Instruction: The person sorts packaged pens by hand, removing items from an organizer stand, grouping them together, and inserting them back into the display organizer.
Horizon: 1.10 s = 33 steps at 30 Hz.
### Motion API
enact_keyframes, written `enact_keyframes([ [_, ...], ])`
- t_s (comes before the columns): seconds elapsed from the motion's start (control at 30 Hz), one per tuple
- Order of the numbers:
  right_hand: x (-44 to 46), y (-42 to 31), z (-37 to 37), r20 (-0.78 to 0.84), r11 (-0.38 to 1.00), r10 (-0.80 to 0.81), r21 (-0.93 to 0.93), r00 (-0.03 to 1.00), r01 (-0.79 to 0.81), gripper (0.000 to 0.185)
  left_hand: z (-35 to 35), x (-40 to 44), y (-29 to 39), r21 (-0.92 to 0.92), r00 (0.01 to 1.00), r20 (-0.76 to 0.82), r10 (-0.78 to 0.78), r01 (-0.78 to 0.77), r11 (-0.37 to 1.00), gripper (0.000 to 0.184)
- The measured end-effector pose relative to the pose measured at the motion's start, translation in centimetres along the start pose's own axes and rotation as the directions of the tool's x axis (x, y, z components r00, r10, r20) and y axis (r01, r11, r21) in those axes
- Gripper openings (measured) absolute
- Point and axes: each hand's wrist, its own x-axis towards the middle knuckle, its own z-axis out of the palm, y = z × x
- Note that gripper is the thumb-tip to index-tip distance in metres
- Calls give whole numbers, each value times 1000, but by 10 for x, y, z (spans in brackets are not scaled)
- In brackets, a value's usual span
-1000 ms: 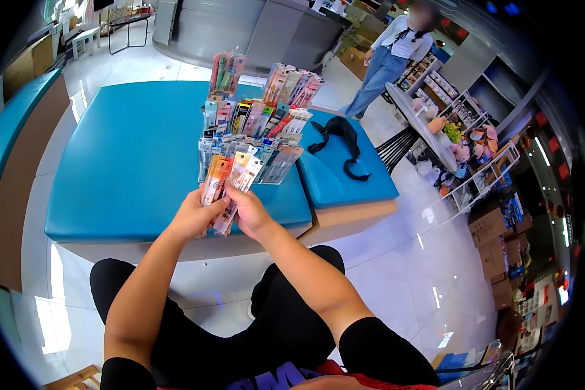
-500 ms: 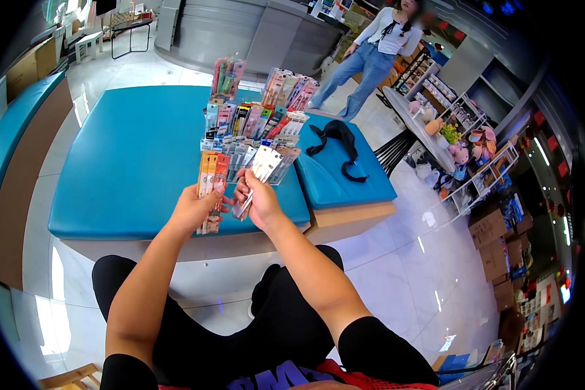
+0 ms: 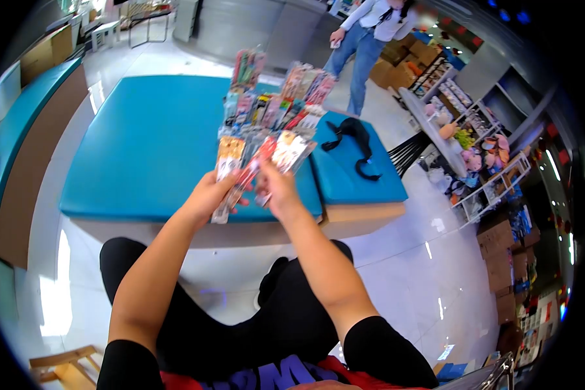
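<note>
Several flat orange-and-white plastic packets stand in the closed grip of the left hand, while the right hand pinches a fan of white-and-silver plastic packets; a slim red plastic packet slants between them, too blurred to tell whose grip has it. On the teal padded tabletop, a tiered cluster of colourful packets stands at 12 o'clock from the hands, a black strapped pouch at 2 o'clock
</note>
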Motion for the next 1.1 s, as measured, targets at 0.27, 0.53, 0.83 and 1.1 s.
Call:
enact_keyframes([
  [0.27,-3,-15,1,81,992,-17,123,997,7,24,-2,-1,2,-80,998,58,-34,38,996,34],
  [0.53,-9,-19,7,116,978,63,191,991,-84,34,3,-3,2,-60,1000,19,-9,10,998,32],
  [0.83,-30,-13,28,142,994,-55,105,988,41,36,10,-5,-5,264,991,51,124,-133,955,34],
  [1.1,-5,-11,6,87,988,-110,116,990,100,31,6,0,-5,316,983,-38,179,-158,936,41],
])
